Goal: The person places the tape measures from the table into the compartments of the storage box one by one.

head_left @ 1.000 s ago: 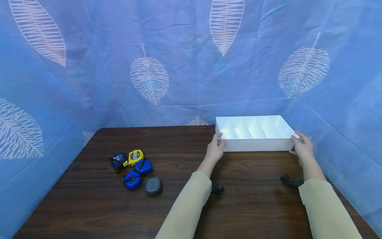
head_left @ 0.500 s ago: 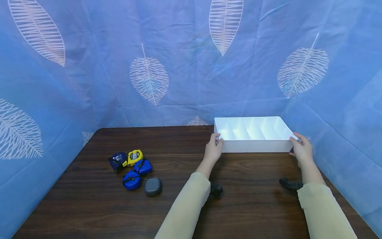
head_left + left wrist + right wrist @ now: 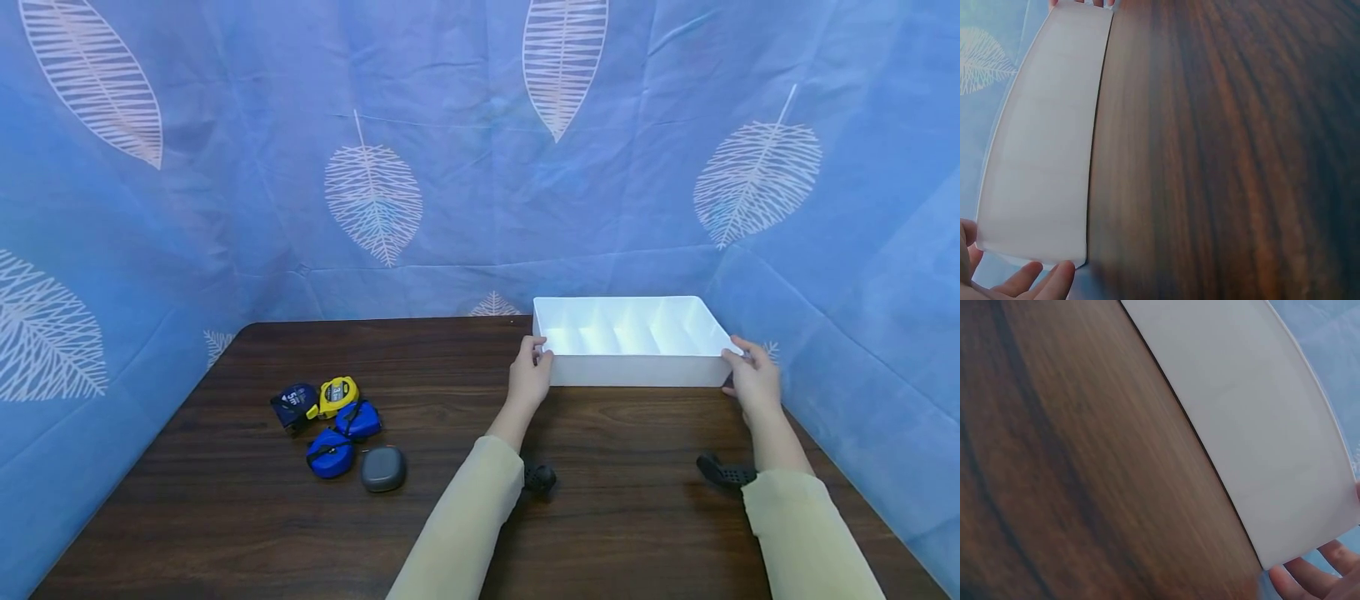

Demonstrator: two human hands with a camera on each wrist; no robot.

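A white divided storage box [image 3: 637, 372] with several compartments stands at the back right of the table, its compartments facing up. My left hand [image 3: 529, 377] grips its near left corner, thumb by the rim. At the opposite near corner, my right hand [image 3: 754, 387] holds the box in the same way. The left wrist view has the long front wall [image 3: 1041, 137] with left fingertips [image 3: 1057, 281] against the end wall. Right fingers [image 3: 1310, 578] reach around the other end of the box in the right wrist view, at its lower edge.
On the left of the brown wooden table [image 3: 225, 517] lie a navy tape measure [image 3: 294, 406], a yellow tape measure [image 3: 339, 395], two blue tape measures [image 3: 331, 454] and a dark grey rounded case [image 3: 383, 469]. Blue leaf-print cloth [image 3: 465, 200] hangs behind and at both sides.
Both hands and the white box have shifted a little toward me and slightly left. The tape measures and grey case stay where they were.
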